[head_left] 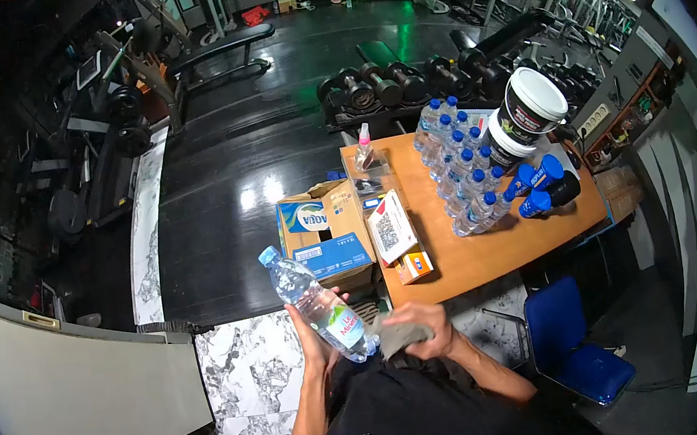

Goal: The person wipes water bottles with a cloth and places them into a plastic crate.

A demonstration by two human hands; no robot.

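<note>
A clear water bottle (317,307) with a blue cap and a green and white label lies tilted in my left hand (310,335), its cap pointing up and left. My right hand (423,327) grips a grey cloth (403,337) close to the bottle's base. Beyond the bottle is an opened cardboard box (331,256) with blue printing. Several blue-capped bottles (468,171) stand grouped on the wooden table (448,262).
The table also bears stacked white-lidded tubs (535,100), blue cups (534,202), a spray bottle (364,140), a printed code card (391,228) and an orange box (414,267). A blue chair (562,322) stands at the right. Dumbbells (385,86) rest on a rack behind.
</note>
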